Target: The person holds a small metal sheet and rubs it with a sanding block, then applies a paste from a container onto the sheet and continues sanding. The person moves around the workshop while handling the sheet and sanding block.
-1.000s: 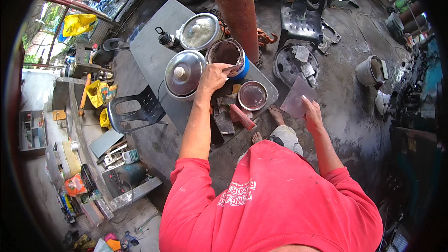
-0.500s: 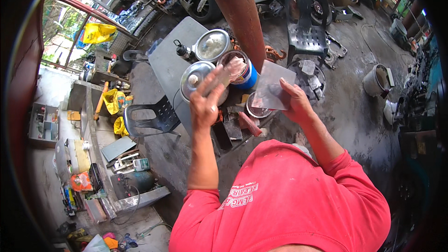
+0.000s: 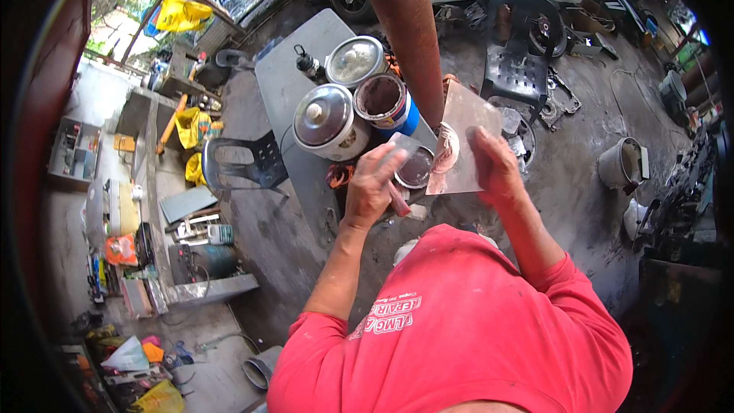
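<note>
My left hand (image 3: 370, 190) grips a flat, greyish putty spreader (image 3: 407, 150); its blade is partly blurred and close to the plate's left edge. In my right hand (image 3: 500, 167) is a thin, pale rectangular plate (image 3: 472, 118), tilted and held by its right side. A smear of pink putty (image 3: 446, 154) lies along the plate's left part. Just beyond my left hand stands an open can (image 3: 403, 123) with a blue side and brownish residue inside. A small round tin (image 3: 417, 167) sits on the table below the spreader.
Two lidded pots (image 3: 330, 124) and a dark bottle (image 3: 306, 61) share the grey table (image 3: 287, 69) with the can. A rusty post (image 3: 405, 23) rises right behind it. Black plastic chairs (image 3: 522, 50) stand at the far right and left. A bucket (image 3: 621, 163) is on the floor.
My left hand has come down from above the can toward the plate. The pink putty, earlier on the spreader, now lies on the plate. The view has shifted slightly.
</note>
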